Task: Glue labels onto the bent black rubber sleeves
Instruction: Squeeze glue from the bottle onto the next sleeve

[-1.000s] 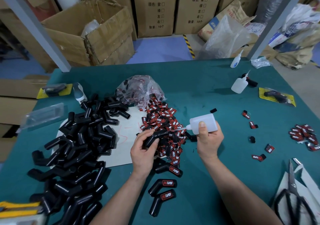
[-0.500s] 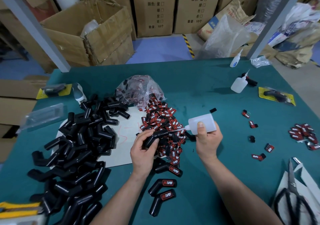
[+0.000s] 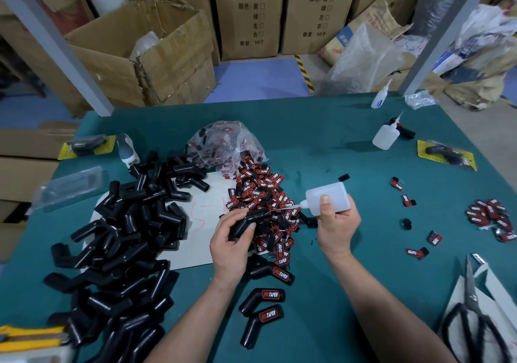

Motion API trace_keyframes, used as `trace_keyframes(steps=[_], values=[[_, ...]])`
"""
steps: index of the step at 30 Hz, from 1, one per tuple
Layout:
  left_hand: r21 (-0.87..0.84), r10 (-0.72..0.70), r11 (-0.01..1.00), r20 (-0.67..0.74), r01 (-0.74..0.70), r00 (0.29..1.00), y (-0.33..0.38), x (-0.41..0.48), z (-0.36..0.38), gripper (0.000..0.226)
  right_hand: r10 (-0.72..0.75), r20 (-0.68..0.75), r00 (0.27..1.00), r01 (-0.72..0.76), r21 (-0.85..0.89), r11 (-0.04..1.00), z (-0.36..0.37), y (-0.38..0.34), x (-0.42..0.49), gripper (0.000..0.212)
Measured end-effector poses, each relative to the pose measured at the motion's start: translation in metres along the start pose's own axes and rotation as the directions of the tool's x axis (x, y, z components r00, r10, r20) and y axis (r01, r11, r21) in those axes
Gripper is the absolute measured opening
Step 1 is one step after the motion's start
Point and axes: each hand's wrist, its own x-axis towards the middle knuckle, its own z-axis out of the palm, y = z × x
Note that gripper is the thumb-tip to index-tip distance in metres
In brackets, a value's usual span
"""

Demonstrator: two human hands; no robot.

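Head view puts the bent black rubber sleeve (image 3: 253, 220) in the left hand (image 3: 228, 248), held just above the heap of red-and-black labels (image 3: 260, 192) on the tabletop (image 3: 321, 138). The left fingers are curled round one leg of the sleeve close to the bend, with the thumb on the near side and the fingertips over the top. The other leg is left bare beyond the fingertips.

The right hand (image 3: 337, 222) grips the white glue bottle (image 3: 328, 196), its thumb pressed flat on the near face and the other fingers wrapped behind. The bottle lies tipped on its side, so the nozzle (image 3: 293, 208) points toward the left fingertips. Its tip meets, or all but meets, the bare leg just past them; which of the two cannot be told.

Both forearms reach in from the near edge, backs of the hands upward.

The sleeve is probably light and springy, and it would flatten under a hard squeeze. A moderate hold at the bend, likely its stiffest part, seems right, with the fingers kept off the glued patch. The bottle looks soft-walled, so a gentle press should be enough. The labels look small and thin and are best pinched by their edges.
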Motion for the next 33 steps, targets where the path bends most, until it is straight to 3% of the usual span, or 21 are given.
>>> trace_keyframes(steps=[9, 26, 33], values=[[-0.007, 0.011, 1.000, -0.002, -0.011, 1.000, -0.002, 0.001, 0.002, 0.044, 0.003, -0.004, 1.000, -0.003, -0.007, 1.000, 0.000, 0.001, 0.002, 0.028], [0.009, -0.051, 0.999, -0.008, 0.051, 0.999, 0.005, -0.001, 0.000, 0.029, 0.008, 0.017, 1.000, -0.007, -0.022, 1.000, 0.000, 0.008, 0.001, 0.027], [0.017, -0.076, 0.997, -0.002, 0.076, 0.997, 0.010, -0.002, 0.001, 0.039, -0.010, 0.018, 1.000, 0.010, -0.028, 1.000, -0.001, 0.009, 0.001, 0.027]])
